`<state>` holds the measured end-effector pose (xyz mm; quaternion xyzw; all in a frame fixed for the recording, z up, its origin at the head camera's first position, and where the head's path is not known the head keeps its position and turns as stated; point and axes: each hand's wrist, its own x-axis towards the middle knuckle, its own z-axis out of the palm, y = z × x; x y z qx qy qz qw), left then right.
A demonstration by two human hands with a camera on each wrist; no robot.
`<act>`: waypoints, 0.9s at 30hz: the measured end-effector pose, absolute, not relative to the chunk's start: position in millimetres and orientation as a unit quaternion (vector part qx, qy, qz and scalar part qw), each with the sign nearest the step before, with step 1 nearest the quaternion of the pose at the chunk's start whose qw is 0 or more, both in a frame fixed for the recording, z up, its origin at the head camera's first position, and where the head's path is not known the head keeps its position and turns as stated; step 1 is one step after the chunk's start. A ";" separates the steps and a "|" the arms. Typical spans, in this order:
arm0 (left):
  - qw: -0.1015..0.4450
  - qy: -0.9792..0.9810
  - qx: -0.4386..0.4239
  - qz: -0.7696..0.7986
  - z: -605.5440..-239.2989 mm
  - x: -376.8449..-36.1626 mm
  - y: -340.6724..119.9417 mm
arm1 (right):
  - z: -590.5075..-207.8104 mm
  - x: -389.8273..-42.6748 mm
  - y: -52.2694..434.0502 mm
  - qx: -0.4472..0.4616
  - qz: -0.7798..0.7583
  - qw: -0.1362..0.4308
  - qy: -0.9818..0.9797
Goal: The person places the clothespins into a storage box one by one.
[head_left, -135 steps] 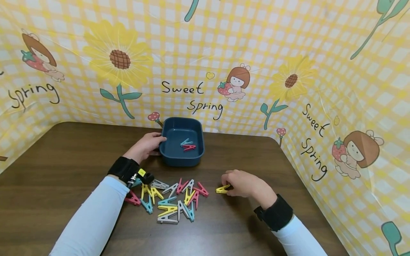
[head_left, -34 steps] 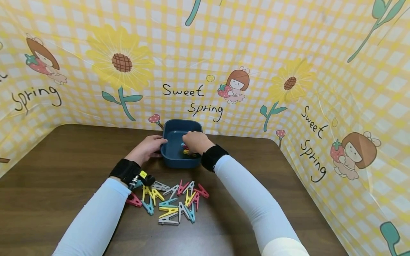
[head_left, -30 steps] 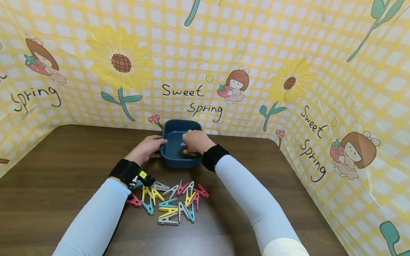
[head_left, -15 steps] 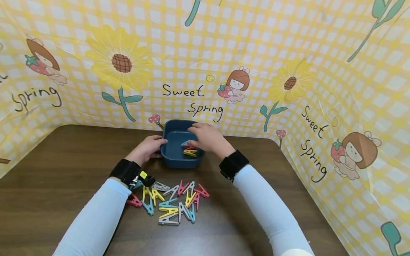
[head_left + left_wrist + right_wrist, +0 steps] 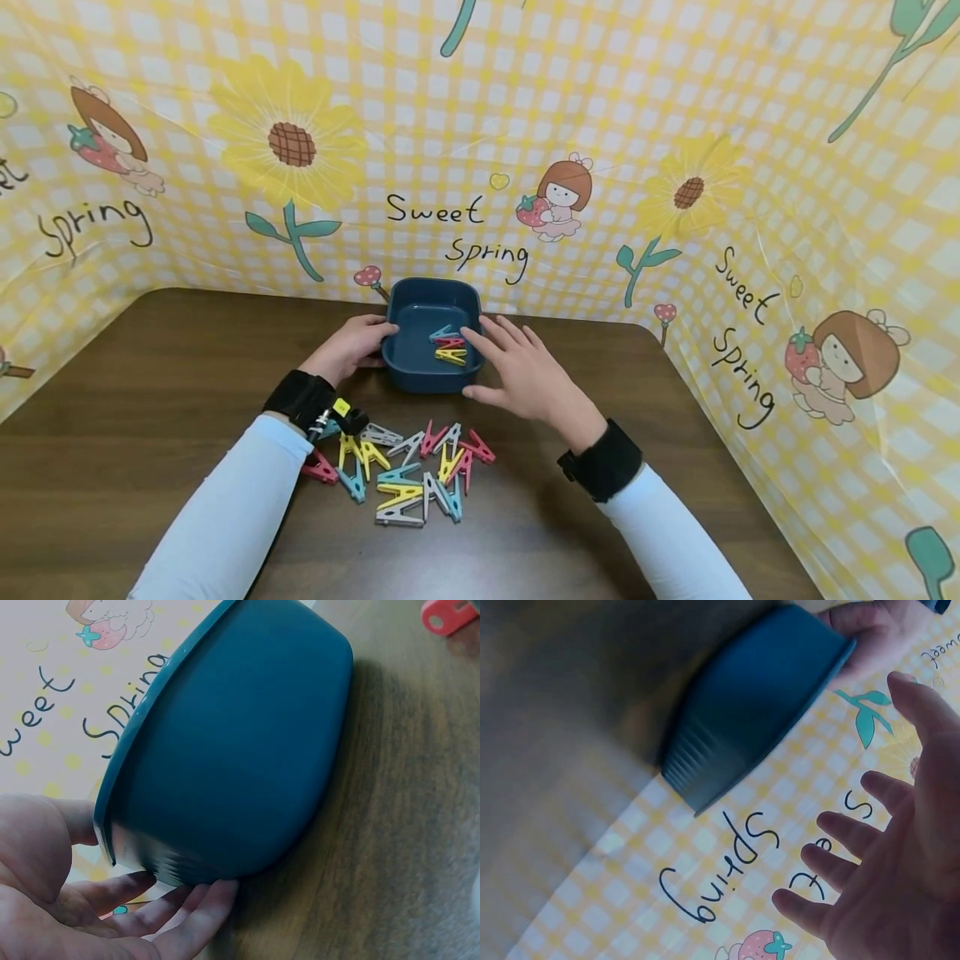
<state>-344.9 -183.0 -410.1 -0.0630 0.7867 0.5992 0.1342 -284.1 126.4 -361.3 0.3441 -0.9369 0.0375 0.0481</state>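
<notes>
A dark blue plastic bin [image 5: 429, 382] stands near the back of the table. My left hand [image 5: 348, 346] grips its left side, thumb over the rim and fingers along the outer wall, as the left wrist view also shows. Inside the bin lie a blue clothespin [image 5: 442, 333], a red clothespin [image 5: 450, 342] and a yellow clothespin [image 5: 451, 357]. My right hand [image 5: 528, 375] is spread and holds nothing; its fingertips overlap the bin's right rim in the head view. In the right wrist view, that hand's fingers are apart from the bin [image 5: 742, 697].
Several loose clothespins in yellow, blue, grey and red lie in a group on the brown table [image 5: 600, 367], in front of the bin, among them a yellow clothespin [image 5: 399, 495]. A yellow checked cloth [image 5: 450, 108] rises behind the table and on both sides.
My right hand has carried the yellow clothespin from the table into the bin, let go of it, and drawn back to the right with fingers spread. The left hand stays on the bin.
</notes>
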 end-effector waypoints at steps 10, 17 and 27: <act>0.134 0.786 -0.063 0.600 -413.5 -344.9 -178.7 | -388.9 -253.7 145.0 0.379 0.023 0.038 -0.924; 0.132 0.789 -0.062 0.597 -412.5 -345.5 -179.4 | -394.9 -242.1 145.9 0.406 0.014 0.031 -0.913; 0.134 0.790 -0.063 0.595 -409.3 -343.6 -183.3 | -399.3 -238.4 134.1 0.418 -0.017 -0.003 -0.908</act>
